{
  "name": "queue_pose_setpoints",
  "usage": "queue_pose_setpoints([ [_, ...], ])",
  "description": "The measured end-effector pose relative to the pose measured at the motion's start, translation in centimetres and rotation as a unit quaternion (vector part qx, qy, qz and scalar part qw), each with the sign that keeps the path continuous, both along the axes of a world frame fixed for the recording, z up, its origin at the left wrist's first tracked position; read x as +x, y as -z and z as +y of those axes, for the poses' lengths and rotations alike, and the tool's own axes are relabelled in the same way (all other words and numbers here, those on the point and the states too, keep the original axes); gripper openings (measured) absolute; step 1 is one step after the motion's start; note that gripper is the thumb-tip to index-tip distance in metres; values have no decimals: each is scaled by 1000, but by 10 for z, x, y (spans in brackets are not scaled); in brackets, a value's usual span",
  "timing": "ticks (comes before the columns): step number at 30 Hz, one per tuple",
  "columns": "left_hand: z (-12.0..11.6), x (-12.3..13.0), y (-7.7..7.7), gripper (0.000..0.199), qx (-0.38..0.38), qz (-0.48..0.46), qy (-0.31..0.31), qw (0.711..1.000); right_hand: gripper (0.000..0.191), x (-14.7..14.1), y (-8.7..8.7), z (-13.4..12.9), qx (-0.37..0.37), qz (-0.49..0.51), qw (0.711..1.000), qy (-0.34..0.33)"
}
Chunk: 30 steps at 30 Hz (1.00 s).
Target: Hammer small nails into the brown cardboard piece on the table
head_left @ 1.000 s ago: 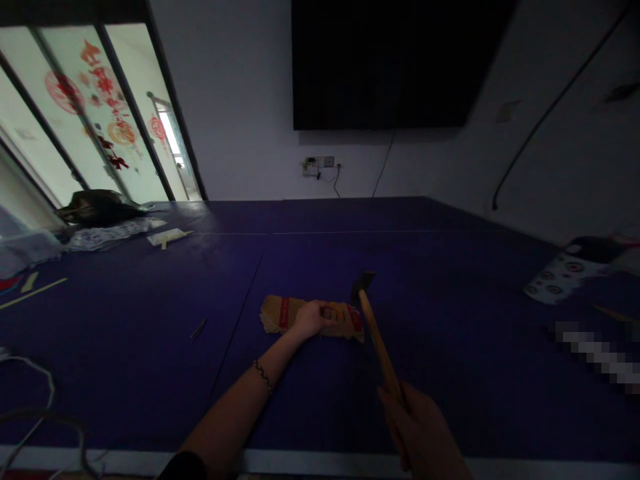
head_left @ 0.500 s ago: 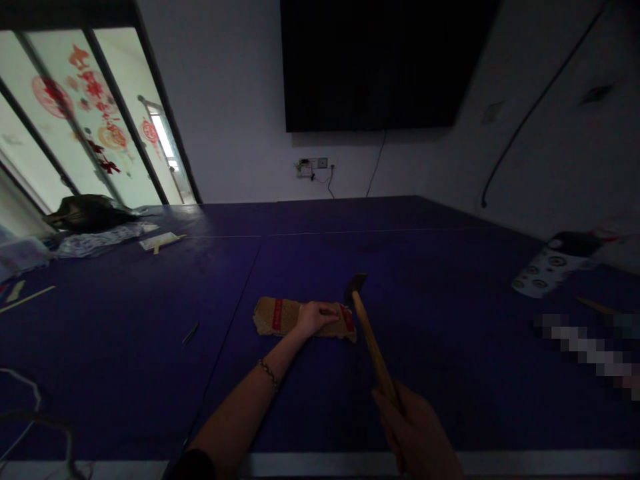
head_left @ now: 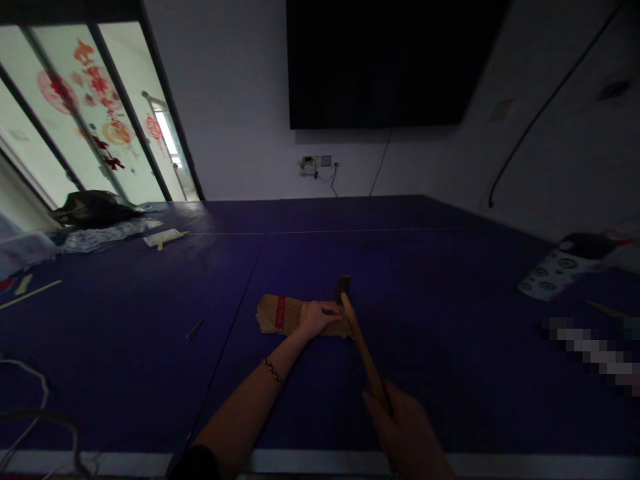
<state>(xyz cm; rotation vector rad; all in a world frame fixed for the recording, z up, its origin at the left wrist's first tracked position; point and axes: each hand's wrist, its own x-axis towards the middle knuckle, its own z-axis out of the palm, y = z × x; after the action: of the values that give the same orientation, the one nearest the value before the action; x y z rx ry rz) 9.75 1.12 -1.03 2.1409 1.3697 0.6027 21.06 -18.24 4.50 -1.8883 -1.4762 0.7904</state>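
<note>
My right hand [head_left: 405, 423] grips the wooden handle of a hammer [head_left: 366, 353]. The hammer's dark metal head stands just past the right end of a torn brown piece of cardboard [head_left: 267, 313] with red printed bands. On that cardboard lies my left hand [head_left: 316, 319], its thumb and fingers pinched together close to the hammer head. Whatever sits in the pinch is too small and dark to make out. A beaded bracelet [head_left: 273, 372] circles my left wrist.
The dark blue tabletop [head_left: 450, 387] has a seam left of the cardboard. Thin dark tools [head_left: 194, 330] lie left. A white patterned cylinder [head_left: 553, 270] lies at the right. Cables [head_left: 45, 393], a black bag [head_left: 93, 208] and packets [head_left: 163, 237] are on the left.
The hammer has swung left and its head is now close to my left fingertips, over the cardboard's right end. My left hand keeps its place on the cardboard. The view has shifted slightly.
</note>
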Motion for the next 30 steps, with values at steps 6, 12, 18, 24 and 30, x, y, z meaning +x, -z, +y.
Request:
queue_pose_setpoints([
  [6, -1, 0, -1, 26, 15, 11, 3, 1000, 22, -1, -2, 1, -27, -14, 1000, 6],
  [12, -3, 0, -3, 23, 19, -1, 3, 1000, 23, -3, 1, 0, 4, 6, 1000, 8],
  [18, -3, 0, -1, 27, 27, 15, -3, 1000, 24, -3, 4, 2, -15, 9, 1000, 17],
  [24, -6, 1, -1, 31, 51, 17, 0, 999, 28, 0, -10, -1, -28, 54, 998, 9],
  [30, -7, 2, -8, 43, 21, 24, -1, 999, 29, 8, 5, 3, -10, 71, 997, 34],
])
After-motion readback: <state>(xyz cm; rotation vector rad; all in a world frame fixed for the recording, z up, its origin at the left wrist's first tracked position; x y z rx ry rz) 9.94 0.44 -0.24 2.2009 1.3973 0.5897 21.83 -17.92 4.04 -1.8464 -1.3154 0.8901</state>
